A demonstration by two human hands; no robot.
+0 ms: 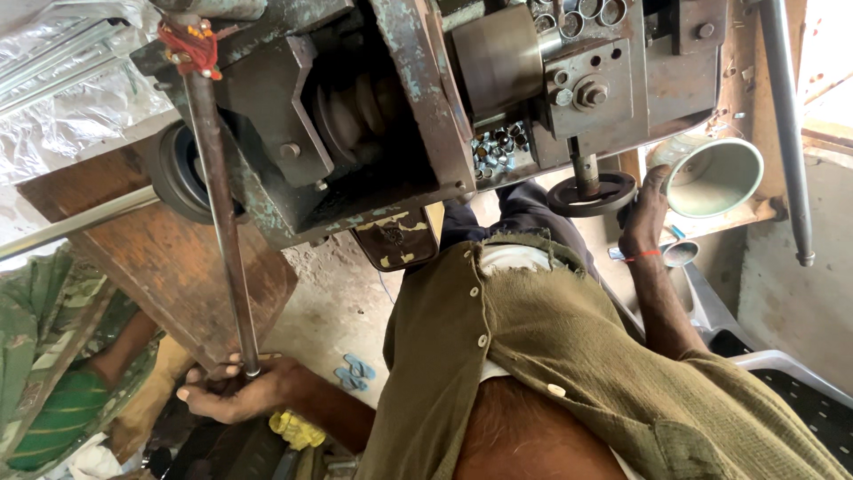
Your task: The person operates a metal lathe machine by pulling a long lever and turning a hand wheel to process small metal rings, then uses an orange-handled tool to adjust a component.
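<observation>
My left hand (233,391) is closed around the lower end of a long rusty lever rod (222,222). The rod runs up to a worn grey-blue machine (391,107), where red cord (188,44) is tied around its top. My right hand (644,213), with a red thread at the wrist, grips the right edge of a small black handwheel (591,191) under the machine. A heap of small metal rings (498,147) lies in a recess of the machine just left of the wheel. My olive shirt fills the lower middle.
A pale green metal bowl (715,173) sits just right of my right hand. A steel pipe (786,133) stands at the far right, above a white plastic chair (791,364). A wooden board (169,258) and another person in green patterned cloth (53,356) are at the left.
</observation>
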